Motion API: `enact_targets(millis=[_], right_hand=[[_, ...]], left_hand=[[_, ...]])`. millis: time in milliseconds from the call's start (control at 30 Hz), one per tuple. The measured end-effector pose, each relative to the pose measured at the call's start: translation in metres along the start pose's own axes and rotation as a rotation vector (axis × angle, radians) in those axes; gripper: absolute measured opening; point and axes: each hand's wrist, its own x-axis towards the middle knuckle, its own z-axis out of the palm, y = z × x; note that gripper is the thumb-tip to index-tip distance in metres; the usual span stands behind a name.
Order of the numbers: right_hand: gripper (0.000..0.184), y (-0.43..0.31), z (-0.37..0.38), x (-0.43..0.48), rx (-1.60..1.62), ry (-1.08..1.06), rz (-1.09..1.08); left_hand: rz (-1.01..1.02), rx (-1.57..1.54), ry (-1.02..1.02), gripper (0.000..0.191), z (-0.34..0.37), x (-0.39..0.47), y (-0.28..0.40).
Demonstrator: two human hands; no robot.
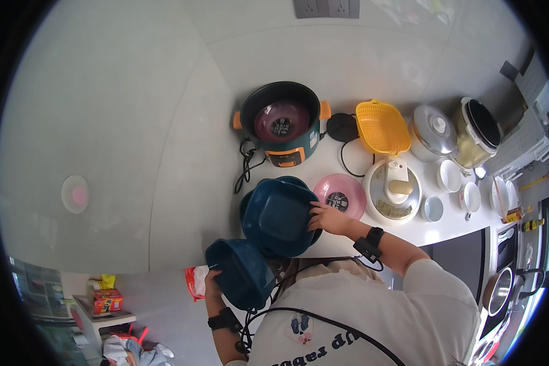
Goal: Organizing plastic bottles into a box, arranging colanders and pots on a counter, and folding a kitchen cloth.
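Note:
My left hand (212, 284) grips the rim of a dark blue plastic basin (240, 274), tilted on its side at the counter's front left. Beside it stands a stack of matching blue basins (279, 217) on the white counter. My right hand (331, 219) is on the right rim of this stack, fingers over the edge of the top basin. A pink plastic dish (350, 187) with a black label lies just past my right fingers. Behind the stack, a green electric cooker (293, 148) with orange handles has a purple-pink dish (267, 123) inside.
A yellow plastic basket (382, 128), a white appliance with a clear lid (393, 206), a lidded pot (434, 135) and a cooker pot (473, 137) stand rightward. White bowls (449, 176) sit near them. Black cords (244, 171) trail on the counter. A person (135, 350) is at lower left.

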Motion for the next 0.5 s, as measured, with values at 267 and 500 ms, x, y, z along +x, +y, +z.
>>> enact_targets(millis=[267, 500], right_hand=[[0.017, 0.031, -0.001, 0.014, -0.018, 0.026, -0.038], [0.016, 0.038, 0.005, 0.033, -0.029, -0.073, -0.077]], left_hand=[[-0.097, -0.015, -0.122, 0.044, 0.003, 0.011, 0.001], [-0.026, 0.038, -0.054, 0.043, 0.002, -0.01, 0.001]])
